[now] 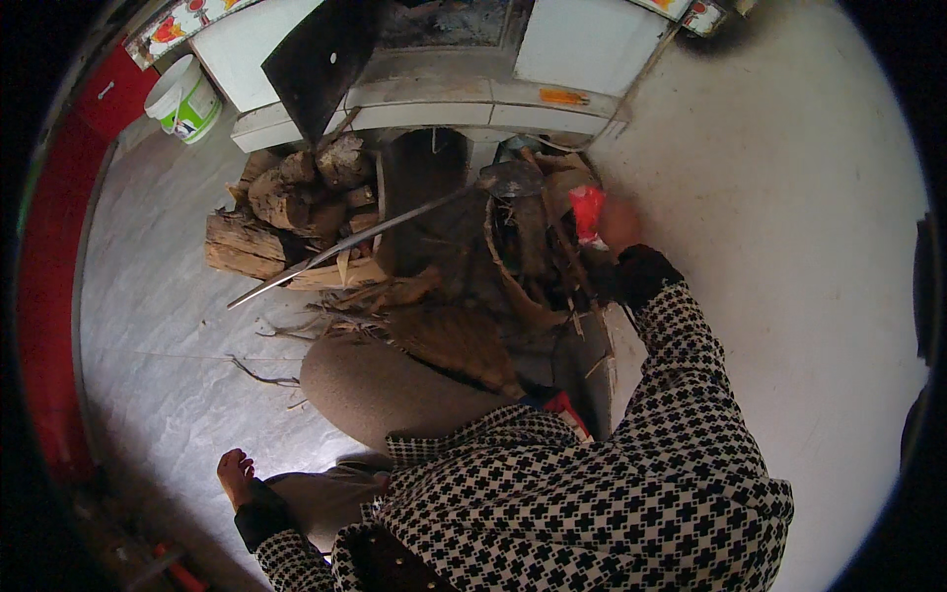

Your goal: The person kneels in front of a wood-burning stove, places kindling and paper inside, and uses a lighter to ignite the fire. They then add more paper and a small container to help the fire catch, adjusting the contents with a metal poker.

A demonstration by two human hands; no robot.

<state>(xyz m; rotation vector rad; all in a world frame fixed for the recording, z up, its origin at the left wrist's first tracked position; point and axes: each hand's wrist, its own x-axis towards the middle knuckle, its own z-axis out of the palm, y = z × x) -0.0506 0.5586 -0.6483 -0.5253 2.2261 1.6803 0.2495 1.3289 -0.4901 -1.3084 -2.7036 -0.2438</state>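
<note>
My right hand, somewhat blurred, is at a red plastic packet beside a box of sticks; whether its fingers close on the packet cannot be told. My left hand hangs at the lower left beside my knee, fingers loosely curled, with nothing in it. A metal shovel lies with its blade over the box of sticks and its long handle slanting across a box of split firewood logs.
Behind the boxes stands a white-tiled stove with a dark metal door swung out. An orange object lies on its ledge. A white and green bucket stands at the upper left, near red cabinets. Twigs lie on the floor.
</note>
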